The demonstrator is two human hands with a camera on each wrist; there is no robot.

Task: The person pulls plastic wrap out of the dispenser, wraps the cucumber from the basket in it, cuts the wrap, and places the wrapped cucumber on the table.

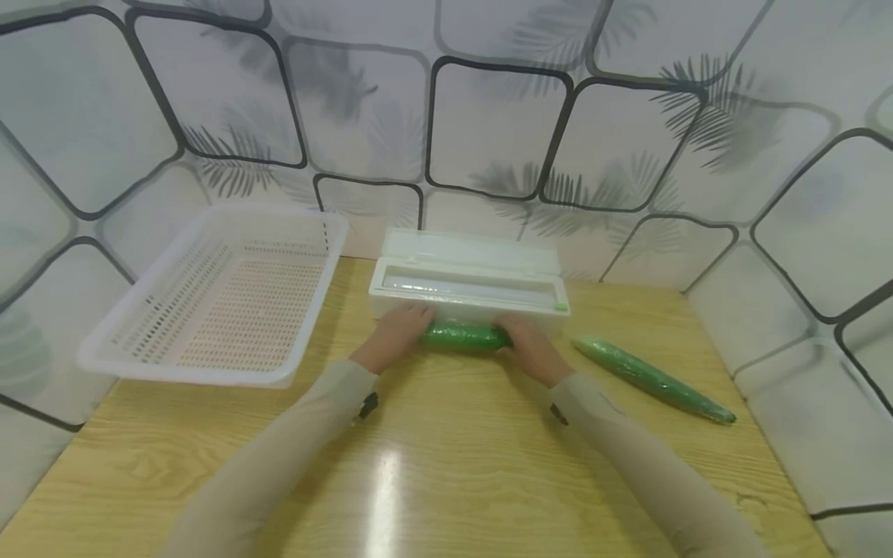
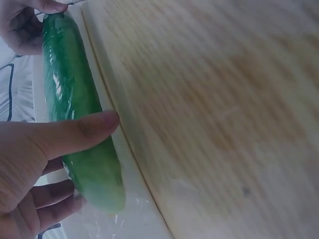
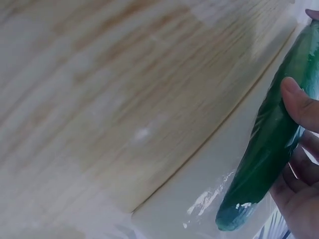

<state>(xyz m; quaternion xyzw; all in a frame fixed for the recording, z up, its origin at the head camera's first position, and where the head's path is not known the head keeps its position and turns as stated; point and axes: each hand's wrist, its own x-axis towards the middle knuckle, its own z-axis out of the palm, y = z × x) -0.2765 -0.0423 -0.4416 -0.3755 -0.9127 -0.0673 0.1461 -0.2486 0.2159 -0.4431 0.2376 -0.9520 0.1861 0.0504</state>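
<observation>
The left hand [image 1: 394, 335] curls thumb over and fingers under one end of a cucumber [image 1: 465, 336], and the right hand [image 1: 528, 346] grips the other end the same way, so it spans the gap between them. It lies on a sheet of clear film [image 3: 199, 199] at the far middle of the wooden table [image 1: 446, 480], just in front of the white cling-film dispenser [image 1: 469, 284]. The cucumber is dark green, glossy and straight with a rounded tip. A second, film-wrapped cucumber [image 1: 652, 378] lies toward the table's right edge; a white slotted basket [image 1: 223, 298] sits at the far left corner.
</observation>
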